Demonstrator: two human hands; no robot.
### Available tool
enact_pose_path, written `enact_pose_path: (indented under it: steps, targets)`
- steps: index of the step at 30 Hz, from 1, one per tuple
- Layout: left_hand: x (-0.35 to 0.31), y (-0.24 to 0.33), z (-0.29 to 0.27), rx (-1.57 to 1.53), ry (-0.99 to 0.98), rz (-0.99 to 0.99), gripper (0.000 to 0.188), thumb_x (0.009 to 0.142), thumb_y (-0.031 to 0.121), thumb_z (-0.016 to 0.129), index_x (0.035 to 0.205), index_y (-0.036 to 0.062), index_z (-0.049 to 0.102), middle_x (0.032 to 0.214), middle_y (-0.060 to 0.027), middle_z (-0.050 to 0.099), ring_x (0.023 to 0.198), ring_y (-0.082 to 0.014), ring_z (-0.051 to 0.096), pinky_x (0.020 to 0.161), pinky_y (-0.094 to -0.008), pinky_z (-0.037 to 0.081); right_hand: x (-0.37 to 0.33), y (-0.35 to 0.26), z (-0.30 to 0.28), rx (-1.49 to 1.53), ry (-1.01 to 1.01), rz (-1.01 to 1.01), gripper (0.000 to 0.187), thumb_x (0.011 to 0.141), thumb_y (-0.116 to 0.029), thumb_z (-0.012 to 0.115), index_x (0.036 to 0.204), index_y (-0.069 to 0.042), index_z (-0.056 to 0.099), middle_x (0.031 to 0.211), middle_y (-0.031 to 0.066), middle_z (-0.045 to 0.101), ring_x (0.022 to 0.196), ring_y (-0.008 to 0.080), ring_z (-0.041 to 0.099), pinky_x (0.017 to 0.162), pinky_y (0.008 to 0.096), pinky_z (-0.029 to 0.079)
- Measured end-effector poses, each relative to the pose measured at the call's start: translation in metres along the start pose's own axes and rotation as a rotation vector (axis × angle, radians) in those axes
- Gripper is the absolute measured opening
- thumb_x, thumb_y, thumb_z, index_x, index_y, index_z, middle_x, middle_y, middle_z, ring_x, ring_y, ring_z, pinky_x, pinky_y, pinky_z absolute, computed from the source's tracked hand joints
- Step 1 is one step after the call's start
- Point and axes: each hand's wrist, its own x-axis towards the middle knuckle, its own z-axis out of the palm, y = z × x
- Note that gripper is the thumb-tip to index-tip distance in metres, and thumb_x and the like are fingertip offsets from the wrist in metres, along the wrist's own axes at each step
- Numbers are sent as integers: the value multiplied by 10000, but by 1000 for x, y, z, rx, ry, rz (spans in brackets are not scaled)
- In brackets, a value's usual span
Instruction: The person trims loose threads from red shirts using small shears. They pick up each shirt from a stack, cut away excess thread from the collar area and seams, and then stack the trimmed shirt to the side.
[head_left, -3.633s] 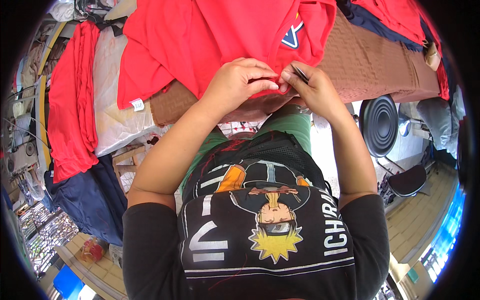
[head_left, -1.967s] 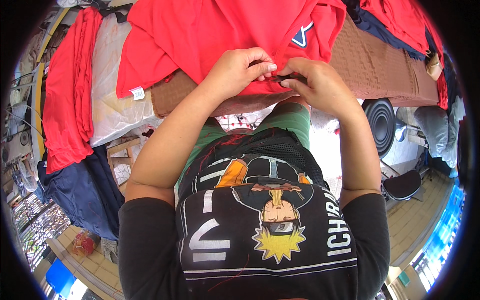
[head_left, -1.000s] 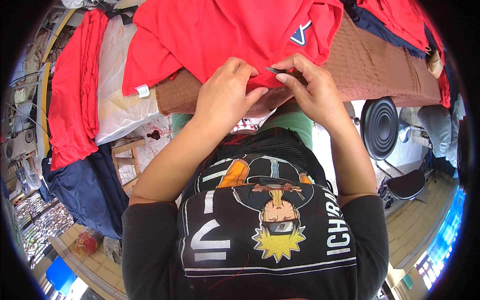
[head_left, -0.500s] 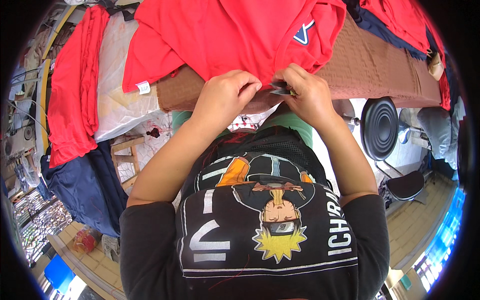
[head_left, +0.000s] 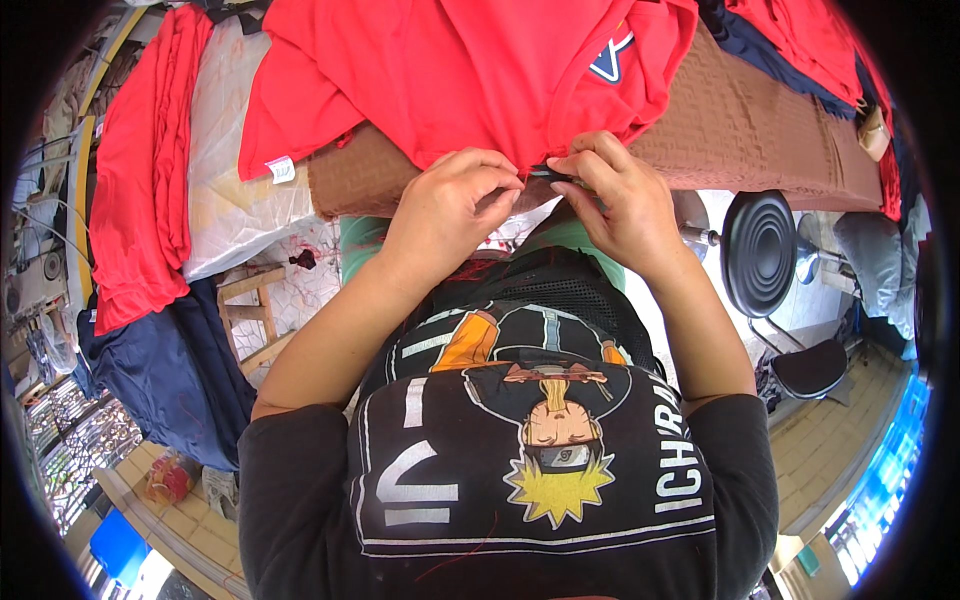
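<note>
A red garment (head_left: 460, 80) with a dark blue and white patch is spread over the brown-covered table in front of me. My right hand (head_left: 625, 195) grips small dark thread snips (head_left: 546, 174) between thumb and fingers, their blades pointing left at the garment's near edge. Just left of the blades, my left hand (head_left: 450, 205) is closed in a pinch at the same edge. Whatever lies between its fingertips is too small to make out. A white label (head_left: 281, 170) shows at the garment's left corner.
Brown cloth (head_left: 770, 120) covers the table. At left, a red garment (head_left: 150, 170) hangs beside a plastic-wrapped surface (head_left: 235, 150), above dark blue cloth (head_left: 170, 370). A round black stool seat (head_left: 760, 253) stands at right, near a black chair seat (head_left: 812, 370). More red garments (head_left: 800, 40) lie at far right.
The snips' blades have swung to the garment's edge, close to my left fingertips. My right hand has turned slightly and moved a little right. The garment has shifted slightly.
</note>
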Motion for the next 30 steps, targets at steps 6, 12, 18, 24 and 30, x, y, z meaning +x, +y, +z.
enact_pose_path:
  steps: [6,12,18,24,30]
  targets:
    - [-1,0,2,-9,9,-12,95,794,27,697,888,10,694,926,-79,664,843,-204,659,755,-307,530,1,1,2,-30,16,-60,153,784,-126,677,921,-71,638,901,69,585,745,272,629,626,378,500]
    - [-1,1,2,0,-10,-20,96,798,29,697,894,19,697,923,-76,663,841,-201,659,746,-305,525,2,0,6,33,53,-30,154,778,-123,683,913,-65,640,901,71,586,744,277,628,618,375,502]
    - [-1,2,1,-14,-3,-27,96,802,32,695,897,21,698,924,-76,664,845,-200,660,752,-303,520,1,3,0,-6,24,-40,165,772,-120,686,922,-65,644,890,73,588,751,276,629,629,375,503]
    - [0,4,0,-12,-1,-32,97,803,34,695,899,21,697,926,-80,668,838,-201,664,758,-300,520,0,2,0,4,22,-48,169,765,-117,691,920,-68,645,893,69,592,746,274,630,632,378,503]
    - [0,3,0,-38,-13,-50,93,797,53,707,887,27,701,932,-67,647,846,-198,652,742,-304,519,2,0,7,100,33,39,157,790,-127,688,930,-71,645,905,70,599,752,282,631,624,380,504]
